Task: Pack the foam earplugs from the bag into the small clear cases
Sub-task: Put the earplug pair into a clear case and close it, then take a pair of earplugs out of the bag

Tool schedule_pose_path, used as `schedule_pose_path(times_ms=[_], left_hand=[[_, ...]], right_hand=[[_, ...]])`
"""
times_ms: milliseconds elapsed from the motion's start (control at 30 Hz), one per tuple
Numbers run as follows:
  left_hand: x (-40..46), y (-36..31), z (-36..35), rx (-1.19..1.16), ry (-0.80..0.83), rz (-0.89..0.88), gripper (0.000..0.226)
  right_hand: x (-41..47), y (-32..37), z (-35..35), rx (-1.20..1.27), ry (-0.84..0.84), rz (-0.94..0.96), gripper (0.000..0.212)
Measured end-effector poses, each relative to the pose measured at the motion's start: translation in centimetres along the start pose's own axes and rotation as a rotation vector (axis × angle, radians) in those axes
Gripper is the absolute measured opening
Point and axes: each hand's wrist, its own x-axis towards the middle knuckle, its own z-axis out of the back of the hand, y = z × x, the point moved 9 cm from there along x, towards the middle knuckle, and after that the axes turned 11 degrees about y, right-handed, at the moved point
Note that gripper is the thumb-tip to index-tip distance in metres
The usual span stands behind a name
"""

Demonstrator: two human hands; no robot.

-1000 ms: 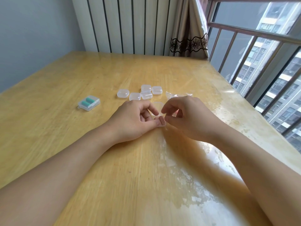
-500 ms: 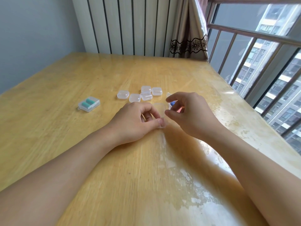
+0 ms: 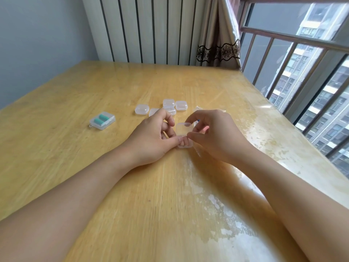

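Observation:
A small clear case [image 3: 184, 136] stands open on the wooden table [image 3: 75, 110] between my hands, its lid tilted up. My left hand [image 3: 153, 137] grips the case's base with thumb and fingers. My right hand [image 3: 211, 133] pinches the raised lid at its top edge. Behind my right hand lies the clear bag [image 3: 198, 109], mostly hidden, with a bit of blue showing. A closed case with two green earplugs [image 3: 102, 120] sits at the left. Several empty clear cases [image 3: 169, 106] are clustered behind my left hand.
A radiator [image 3: 151, 29] and a curtain [image 3: 219, 35] stand behind the table's far edge. A railed window [image 3: 302, 72] runs along the table's right side. The tabletop's clear film is patchy and worn at the right and near me.
The case's lid has swung up from shut to open, lifted by my right hand. My left hand stayed on the base. Both hands shifted slightly away from me.

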Motion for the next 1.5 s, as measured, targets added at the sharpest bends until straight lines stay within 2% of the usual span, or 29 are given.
schedule_pose_path(times_ms=[233,400,567,733,833,933,1133,1233,1333,1433,1500], left_hand=[[-0.2,-0.5,0.1,-0.05,0.107,-0.015,0.036],[-0.6,-1.4,0.2,0.075,0.089,-0.075,0.034],[-1.1,-3.7,0.7,0.281,0.035,-0.286,0.025],[-1.4,-4.1,0.2,0.341,0.11,-0.348,0.027],[-1.3,-4.0,0.3,0.304,0.099,-0.355,0.021],[-1.2,-3.7,0.3,0.264,0.117,-0.311,0.022],[-1.1,-4.0,-0.5,0.355,0.116,-0.297,0.021],[-1.2,-3.9,-0.1,0.402,0.073,-0.272,0.022],[-1.4,-2.7,3.0,0.531,-0.059,-0.17,0.022],[-2.0,-0.4,7.8,0.567,-0.188,0.01,0.015],[-2.3,0.9,9.6,0.628,-0.207,0.124,0.014]], right_hand=[[-0.9,1.4,0.3,-0.165,0.082,0.099,0.021],[-1.2,2.3,-0.1,-0.235,0.131,0.169,0.023],[-1.7,2.8,0.1,-0.211,0.204,0.195,0.029],[-1.6,3.0,0.3,-0.237,0.192,0.229,0.024],[-1.5,2.9,0.4,-0.238,0.181,0.251,0.019],[-1.4,2.9,0.5,-0.226,0.162,0.271,0.01],[-1.0,2.5,0.1,-0.19,0.168,0.269,0.015],[-0.7,1.4,2.3,-0.083,0.028,0.196,0.017],[-0.7,0.3,4.3,-0.02,-0.07,0.144,0.013],[-0.8,0.0,4.6,-0.088,-0.104,0.125,0.012],[-0.8,-0.4,4.5,-0.148,-0.112,0.107,0.012]])
